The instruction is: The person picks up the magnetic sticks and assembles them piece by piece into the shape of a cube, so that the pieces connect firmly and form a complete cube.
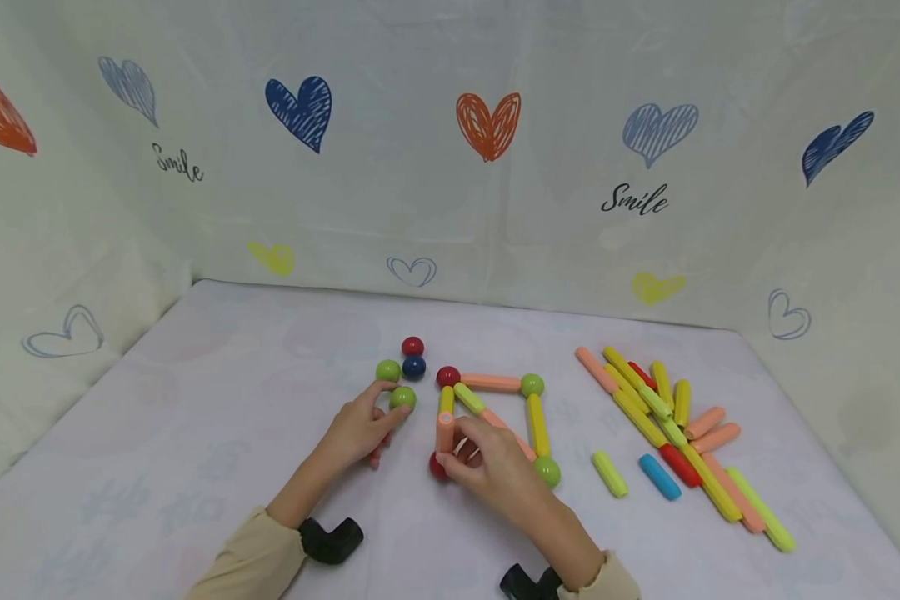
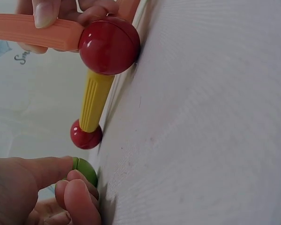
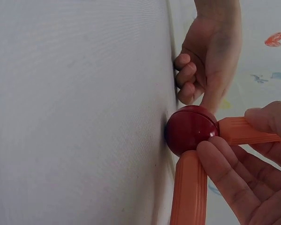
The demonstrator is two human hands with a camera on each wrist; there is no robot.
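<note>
My right hand (image 1: 495, 462) pinches an upright salmon-orange rod (image 1: 445, 433) between thumb and fingers. The rod's lower end meets a red ball (image 3: 191, 130) at the near left corner of a flat frame of rods and balls. A second orange rod (image 3: 189, 190) also joins this ball; in the head view my right hand hides it. A yellow rod (image 2: 96, 101) runs from the near red ball to the far red ball (image 1: 447, 377). Left of the frame, my left hand (image 1: 356, 429) holds a green ball (image 1: 402, 398) between thumb and index finger, on the table.
Beyond my left hand lie another green ball (image 1: 387, 370), a blue ball (image 1: 414, 367) and a red ball (image 1: 412, 346). To the right, a loose pile of coloured rods (image 1: 675, 442) spreads out, with a blue rod (image 1: 660, 477) and a lime rod (image 1: 609, 474) nearer the frame.
</note>
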